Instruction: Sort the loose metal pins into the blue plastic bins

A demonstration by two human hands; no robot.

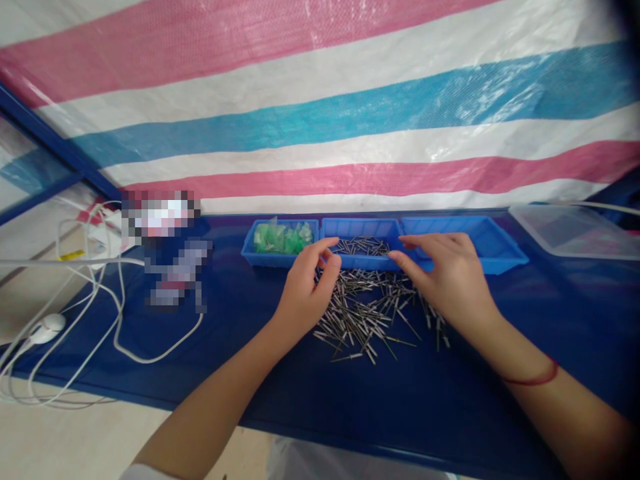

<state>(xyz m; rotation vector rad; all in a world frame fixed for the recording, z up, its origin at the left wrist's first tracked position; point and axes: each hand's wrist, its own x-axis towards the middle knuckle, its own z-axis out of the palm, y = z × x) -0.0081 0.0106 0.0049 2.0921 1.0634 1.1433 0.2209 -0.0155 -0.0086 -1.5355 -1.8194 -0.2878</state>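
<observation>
A loose heap of blind rivets, thin metal pins with thicker silver ends, lies on the blue tabletop in front of three joined blue bins. More rivets of the same kind cover the floor of the middle bin. My left hand is at that bin's front left corner, thumb and fingers curved and apart with nothing visible between them. On the other side, my right hand hovers by the bin's front right corner, its thumb and index finger spread, holding nothing visible. It covers part of the right bin and some rivets.
Green plastic packets fill the left bin. White cables loop over the table's left side, beside a blurred-out object. A clear plastic lid lies at the far right. A striped sheet hangs behind.
</observation>
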